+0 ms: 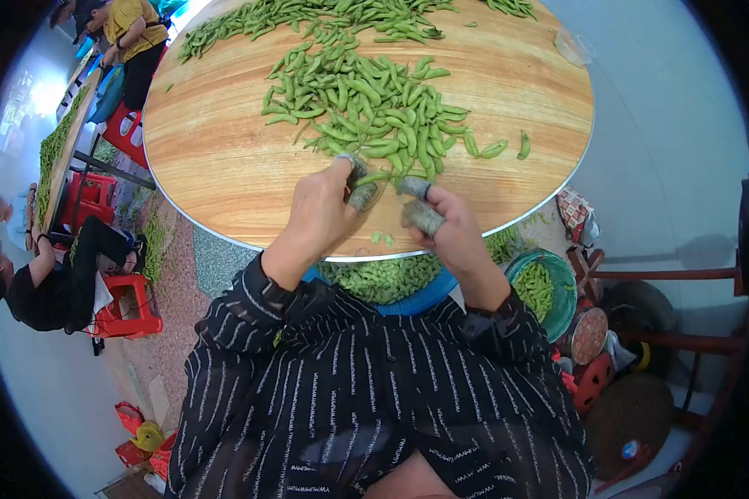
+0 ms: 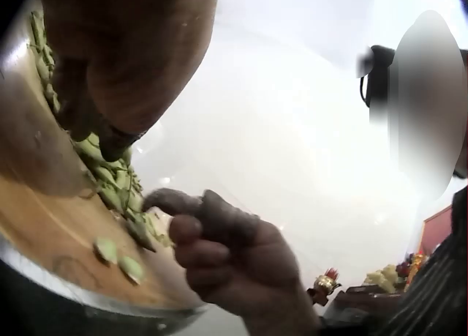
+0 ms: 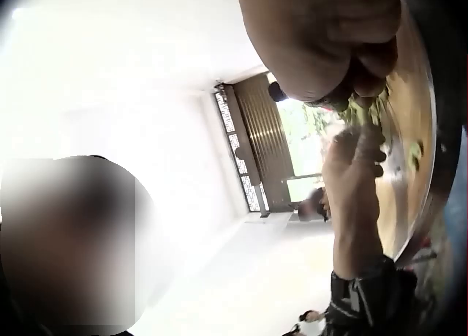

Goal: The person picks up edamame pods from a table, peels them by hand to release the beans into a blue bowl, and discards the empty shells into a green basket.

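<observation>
Your left hand (image 1: 318, 208) pinches a green pod (image 1: 373, 178) between covered fingertips, at the near side of the pod pile (image 1: 366, 100). Your right hand (image 1: 459, 229) is just beside the pod's other end, fingers bent; whether they grip anything, I cannot tell. Two loose beans (image 1: 376, 238) lie on the wooden table (image 1: 216, 175), nearer you than the pile. Assessment: pod light, pliable but fairly firm, possibly slick if damp; beans inside likely bruise under hard pressure. Recommended hold: near either tip, lightly.
</observation>
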`<state>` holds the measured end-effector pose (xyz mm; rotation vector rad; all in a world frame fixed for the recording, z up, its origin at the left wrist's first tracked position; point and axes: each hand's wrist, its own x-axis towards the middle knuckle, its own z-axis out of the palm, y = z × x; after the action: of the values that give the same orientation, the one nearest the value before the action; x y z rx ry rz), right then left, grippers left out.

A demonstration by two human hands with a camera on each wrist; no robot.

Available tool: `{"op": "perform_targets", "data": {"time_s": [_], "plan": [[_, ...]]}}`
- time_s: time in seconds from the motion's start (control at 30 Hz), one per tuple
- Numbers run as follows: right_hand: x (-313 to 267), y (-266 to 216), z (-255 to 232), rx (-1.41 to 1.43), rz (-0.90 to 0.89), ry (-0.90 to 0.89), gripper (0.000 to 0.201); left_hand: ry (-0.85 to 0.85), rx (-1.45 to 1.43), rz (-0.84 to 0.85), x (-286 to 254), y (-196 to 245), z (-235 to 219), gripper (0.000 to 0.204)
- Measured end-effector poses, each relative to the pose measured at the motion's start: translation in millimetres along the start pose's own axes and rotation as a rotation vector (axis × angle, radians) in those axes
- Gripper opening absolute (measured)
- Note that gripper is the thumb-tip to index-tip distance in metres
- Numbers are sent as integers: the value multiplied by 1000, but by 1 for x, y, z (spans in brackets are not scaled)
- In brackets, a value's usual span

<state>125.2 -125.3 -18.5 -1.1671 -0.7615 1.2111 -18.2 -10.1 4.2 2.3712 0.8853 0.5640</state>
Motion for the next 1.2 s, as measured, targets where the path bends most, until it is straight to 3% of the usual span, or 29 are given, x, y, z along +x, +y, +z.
{"op": "perform_targets", "data": {"time_s": [0.03,0.07,0.13,0.17,0.23,0.27,0.33,0.47,0.53,0.57,0.63,0.73,1.2], "plan": [[5,3,1,317,130,-65,18,10,-114,-23,-5,4,-1,23],[10,5,2,319,132,-65,18,9,-113,-25,-9,4,1,23],[18,5,4,643,148,-158,17,104,-129,189,-16,3,5,19],[18,6,5,642,149,-161,17,107,-128,188,-18,5,2,19],[17,8,6,438,30,-135,17,-83,-430,-32,-22,12,-6,15],[16,7,5,436,33,-133,17,-83,-434,-34,-22,10,-7,15],[15,4,4,298,-13,-128,18,-327,-725,-138,-22,3,-10,11],[12,-4,8,87,-101,-120,18,-501,-751,-184,-21,-3,-7,13],[7,-10,13,-18,-129,96,18,-373,-706,-171,-23,-1,-5,14],[4,-12,14,-20,-129,94,18,-370,-707,-171,-25,0,-4,14],[-3,-14,13,-3,12,66,16,-109,-315,66,-28,2,0,19],[-6,-12,18,107,27,-62,11,-29,-96,193,-31,5,9,26],[-4,-4,23,205,94,1,8,62,184,388,-33,6,9,30]]}}
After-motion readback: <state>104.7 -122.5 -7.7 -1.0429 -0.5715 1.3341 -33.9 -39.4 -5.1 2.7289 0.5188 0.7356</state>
